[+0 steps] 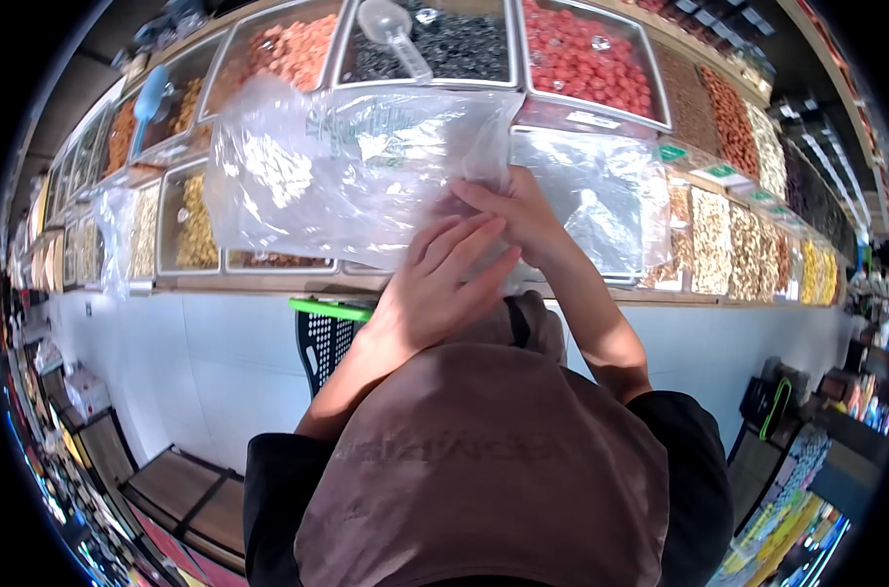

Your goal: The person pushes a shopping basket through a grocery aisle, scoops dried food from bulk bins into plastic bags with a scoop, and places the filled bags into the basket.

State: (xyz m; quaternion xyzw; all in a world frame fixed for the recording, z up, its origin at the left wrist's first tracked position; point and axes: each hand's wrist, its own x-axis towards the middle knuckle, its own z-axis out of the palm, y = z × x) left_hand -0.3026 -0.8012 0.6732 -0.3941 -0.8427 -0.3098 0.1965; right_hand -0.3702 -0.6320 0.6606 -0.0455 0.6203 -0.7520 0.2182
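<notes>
A clear plastic bag (327, 166) with faint green print stretches over the front bins, its right end gathered at my hands. My right hand (523, 220) pinches that end between thumb and fingers. Just below it, my left hand (444, 284) lies with its fingers outstretched and slightly apart, close against the lower corner of the bag; the fingertips are a little blurred. To the right, a second sheet of clear plastic (591, 201) covers a bin.
Behind the bag stand bins of orange pieces (293, 49), dark pieces (454, 44) with a clear scoop (396, 34), and red pieces (591, 59). A blue scoop (149, 98) rests at left. Nuts (743, 240) fill bins at right. A green-rimmed black basket (327, 338) is below the counter edge.
</notes>
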